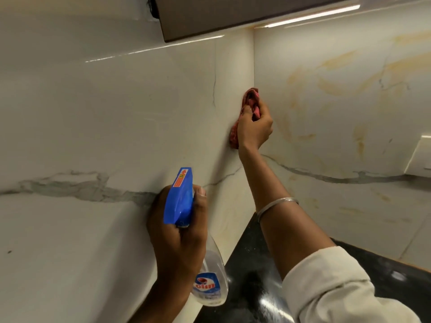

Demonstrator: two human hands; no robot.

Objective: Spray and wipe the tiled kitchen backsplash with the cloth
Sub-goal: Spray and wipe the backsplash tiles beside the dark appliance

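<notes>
My left hand (179, 236) grips the neck of a clear spray bottle (211, 280) with a blue trigger head (179, 197), its nozzle pointing up at the wall. My right hand (255, 127) holds a bunched red cloth (250, 99) and presses it against the glossy marble-look backsplash (105, 113), just left of the inner corner where two walls meet. Part of the cloth hangs below my palm at the wall.
A dark cabinet underside (233, 15) with a light strip overhangs the top. A black speckled countertop (251, 276) runs below the corner. A white switch plate (419, 157) sits on the right wall. Yellowish streaks mark the right wall tile.
</notes>
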